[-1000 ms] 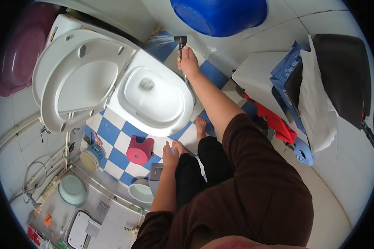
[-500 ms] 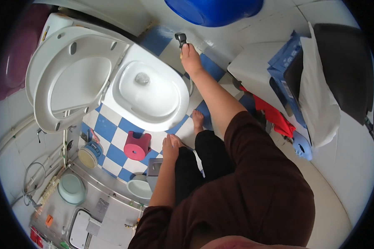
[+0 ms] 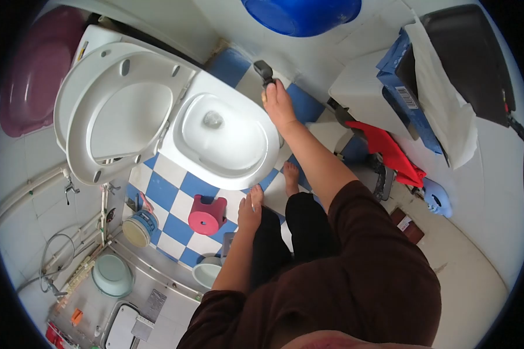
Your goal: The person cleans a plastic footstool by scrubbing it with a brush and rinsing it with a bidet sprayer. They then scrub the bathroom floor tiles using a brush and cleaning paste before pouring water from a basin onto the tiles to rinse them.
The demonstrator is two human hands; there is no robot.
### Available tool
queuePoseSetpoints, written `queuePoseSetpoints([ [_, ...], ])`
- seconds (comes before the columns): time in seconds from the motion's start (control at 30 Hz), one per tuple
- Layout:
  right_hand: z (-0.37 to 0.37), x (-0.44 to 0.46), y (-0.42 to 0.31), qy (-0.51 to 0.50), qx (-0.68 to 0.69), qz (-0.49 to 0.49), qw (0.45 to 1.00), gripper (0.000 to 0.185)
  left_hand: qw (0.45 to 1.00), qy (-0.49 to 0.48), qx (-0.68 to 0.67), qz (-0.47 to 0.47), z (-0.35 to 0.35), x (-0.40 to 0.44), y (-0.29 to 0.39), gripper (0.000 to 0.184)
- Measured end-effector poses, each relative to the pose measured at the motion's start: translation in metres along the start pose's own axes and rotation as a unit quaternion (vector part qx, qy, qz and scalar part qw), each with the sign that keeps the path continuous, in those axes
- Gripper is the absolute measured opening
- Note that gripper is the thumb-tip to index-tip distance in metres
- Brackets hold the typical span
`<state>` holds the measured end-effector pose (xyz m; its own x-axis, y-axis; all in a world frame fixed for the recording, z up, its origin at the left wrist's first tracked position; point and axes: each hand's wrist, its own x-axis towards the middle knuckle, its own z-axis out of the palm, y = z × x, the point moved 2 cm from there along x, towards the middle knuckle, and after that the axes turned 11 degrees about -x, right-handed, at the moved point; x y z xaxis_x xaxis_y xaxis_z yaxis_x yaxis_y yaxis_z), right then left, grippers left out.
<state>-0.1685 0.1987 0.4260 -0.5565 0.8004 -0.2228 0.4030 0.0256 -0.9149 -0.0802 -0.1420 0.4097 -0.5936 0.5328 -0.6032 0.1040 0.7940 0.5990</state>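
My right hand [image 3: 278, 104] is wrapped round a black spray nozzle [image 3: 263, 71], held beside the far right edge of the white toilet bowl [image 3: 227, 136]. No spray shows clearly from the nozzle. My left hand [image 3: 250, 213] hangs near my knees with its fingers stretched out, holding nothing, just right of the pink stool [image 3: 207, 214]. The toilet seat and lid [image 3: 122, 113] are raised at the left of the bowl. Water lies at the bottom of the bowl.
A blue basin [image 3: 303, 14] is at the top, a purple basin [image 3: 38, 75] at the far left. A bucket [image 3: 138, 230] and a pale green basin [image 3: 113, 275] are lower left. At the right are a blue box [image 3: 407, 93] and a red cloth [image 3: 387, 154].
The water spray seen earlier from the nozzle no longer shows. The nozzle has turned and come slightly nearer with my right hand. The whole view has shifted a little.
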Motion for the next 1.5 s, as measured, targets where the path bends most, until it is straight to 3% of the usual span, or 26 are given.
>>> queuePoseSetpoints([
  [0.2, 0.024, 0.023, -0.060, 0.005, 0.090, -0.035, 0.995, 0.031, 1.000, 0.008, -0.005, 0.012, -0.031, -0.004, -0.025, 0.056],
  [0.3, 0.024, 0.021, -0.077, 0.016, -0.005, -0.066, 0.998, 0.033, 1.000, 0.023, 0.005, 0.012, -0.042, -0.009, -0.041, 0.056],
  [0.4, 0.032, 0.015, -0.074, -0.031, 0.023, -0.063, 0.997, 0.032, 0.999, 0.028, -0.003, 0.021, -0.048, -0.017, -0.058, 0.057],
  [0.5, 0.032, -0.004, -0.081, 0.029, -0.049, -0.134, 0.989, 0.031, 0.999, 0.021, 0.017, 0.019, -0.047, -0.023, -0.071, 0.057],
  [0.7, 0.019, -0.030, -0.086, 0.085, -0.097, -0.175, 0.976, 0.030, 0.999, 0.016, 0.023, 0.031, -0.053, -0.034, -0.079, 0.057],
  [1.0, -0.020, -0.106, -0.032, 0.194, -0.135, 0.009, 0.972, 0.027, 0.997, -0.038, 0.027, 0.068, -0.070, -0.042, -0.093, 0.053],
  [1.1, -0.019, -0.137, 0.000, 0.171, -0.146, 0.023, 0.974, 0.028, 0.994, -0.064, 0.038, 0.074, -0.074, -0.046, -0.103, 0.055],
  [1.5, -0.029, -0.225, 0.088, 0.242, -0.029, 0.175, 0.954, 0.038, 0.973, -0.142, 0.132, 0.128, -0.063, -0.058, -0.103, 0.056],
])
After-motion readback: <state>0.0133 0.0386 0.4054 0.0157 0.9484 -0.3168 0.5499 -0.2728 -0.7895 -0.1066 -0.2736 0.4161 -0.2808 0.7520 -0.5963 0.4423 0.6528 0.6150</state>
